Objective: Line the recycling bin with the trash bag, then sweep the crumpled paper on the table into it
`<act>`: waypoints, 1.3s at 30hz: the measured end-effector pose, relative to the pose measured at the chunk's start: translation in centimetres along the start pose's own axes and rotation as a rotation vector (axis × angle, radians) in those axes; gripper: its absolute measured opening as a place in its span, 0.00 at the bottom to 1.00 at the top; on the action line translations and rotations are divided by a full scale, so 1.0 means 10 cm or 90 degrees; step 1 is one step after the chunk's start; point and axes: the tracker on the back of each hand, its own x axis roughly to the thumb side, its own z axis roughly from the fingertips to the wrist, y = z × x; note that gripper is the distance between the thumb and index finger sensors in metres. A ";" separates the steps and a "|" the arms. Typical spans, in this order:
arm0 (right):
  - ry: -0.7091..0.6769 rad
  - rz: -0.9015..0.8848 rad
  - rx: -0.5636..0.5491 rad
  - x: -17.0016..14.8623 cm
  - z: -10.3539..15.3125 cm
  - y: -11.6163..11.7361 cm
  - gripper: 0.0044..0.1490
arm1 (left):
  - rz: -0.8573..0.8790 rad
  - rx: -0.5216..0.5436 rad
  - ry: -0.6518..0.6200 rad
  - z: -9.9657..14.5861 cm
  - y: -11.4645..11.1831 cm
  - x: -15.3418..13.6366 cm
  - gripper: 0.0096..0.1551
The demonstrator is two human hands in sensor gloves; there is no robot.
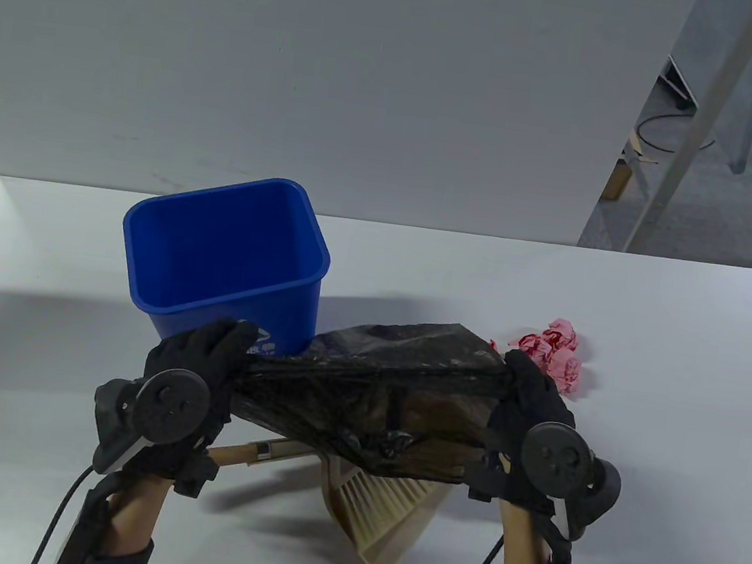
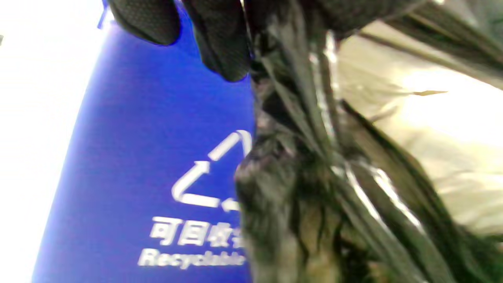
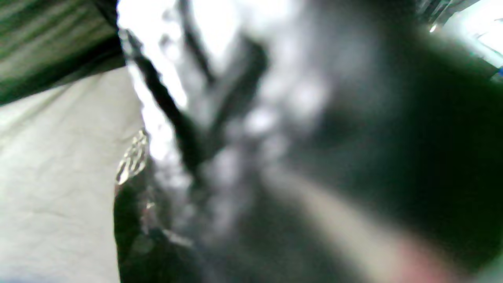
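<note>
I had my left hand (image 1: 201, 370) and right hand (image 1: 525, 410) gripping the trash bag (image 1: 376, 392) taut (unopened, I judged), so it could snag or tip the recycling bin (image 1: 225, 256).

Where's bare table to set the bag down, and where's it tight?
Bare: the table right of the pink crumpled paper, the strip left of the blue recycling bin, and the band behind it. Crowded: near centre, where both hands stretch the black trash bag over the brush and dustpan.
</note>
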 end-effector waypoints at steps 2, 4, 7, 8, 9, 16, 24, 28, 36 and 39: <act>0.023 0.002 -0.015 -0.05 -0.01 -0.04 0.22 | -0.010 0.003 0.048 0.00 0.01 -0.06 0.30; 0.053 -0.013 -0.015 -0.11 -0.02 -0.06 0.22 | 0.035 -0.004 0.076 0.00 0.02 -0.11 0.30; 0.083 -0.069 0.039 -0.15 -0.03 -0.02 0.22 | 0.192 -0.058 0.078 -0.01 0.00 -0.16 0.29; 0.088 -0.092 0.054 -0.13 -0.03 0.00 0.22 | 0.260 -0.091 0.074 -0.02 -0.03 -0.16 0.29; 0.089 -0.111 0.065 -0.10 -0.03 0.01 0.22 | 0.313 -0.111 0.068 -0.04 -0.07 -0.15 0.29; 0.066 -0.191 0.179 0.39 -0.24 -0.06 0.26 | 0.459 -0.197 0.080 -0.25 -0.29 0.02 0.25; -0.017 -0.365 0.164 1.11 -0.71 -0.71 0.31 | 0.569 -0.208 -0.016 -0.80 0.54 0.59 0.31; -0.238 -0.452 -0.050 1.49 -0.65 -1.48 0.31 | 0.635 0.009 -0.266 -0.60 1.46 0.92 0.31; -0.367 0.013 -0.205 0.92 -0.56 -1.09 0.28 | 0.253 0.221 -0.219 -0.73 0.90 0.74 0.28; -0.134 0.088 0.321 0.11 -0.82 -0.41 0.27 | 0.444 -0.089 -0.120 -0.93 0.10 0.34 0.24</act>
